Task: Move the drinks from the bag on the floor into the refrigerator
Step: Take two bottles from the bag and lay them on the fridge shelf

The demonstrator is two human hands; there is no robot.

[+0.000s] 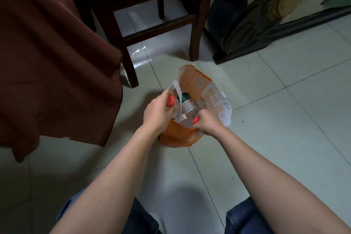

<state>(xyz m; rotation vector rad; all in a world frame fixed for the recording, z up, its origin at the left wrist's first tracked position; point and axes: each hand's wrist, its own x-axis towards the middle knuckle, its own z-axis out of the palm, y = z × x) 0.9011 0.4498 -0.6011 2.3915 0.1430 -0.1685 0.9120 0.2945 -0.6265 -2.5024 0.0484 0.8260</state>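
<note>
The task looks barely begun: both bottles are only now being lifted from the orange shopping bag (pixel 191 112) standing on the tiled floor (pixel 266 119). The left hand (pixel 158 113) is clenched around the neck of a clear red-capped bottle (pixel 170 100) at the bag's left rim; the right hand (pixel 208 122) grips a second red-capped bottle (pixel 196 120) at the near rim. A green-labelled bottle (pixel 187 103) lies between them inside the bag. The refrigerator is not in view, so the carrying and shelving are all left. Beyond the bag stands a dark wooden chair (pixel 161 15); to its left hangs a maroon cloth (pixel 57 62), which may crowd the way up.
</note>
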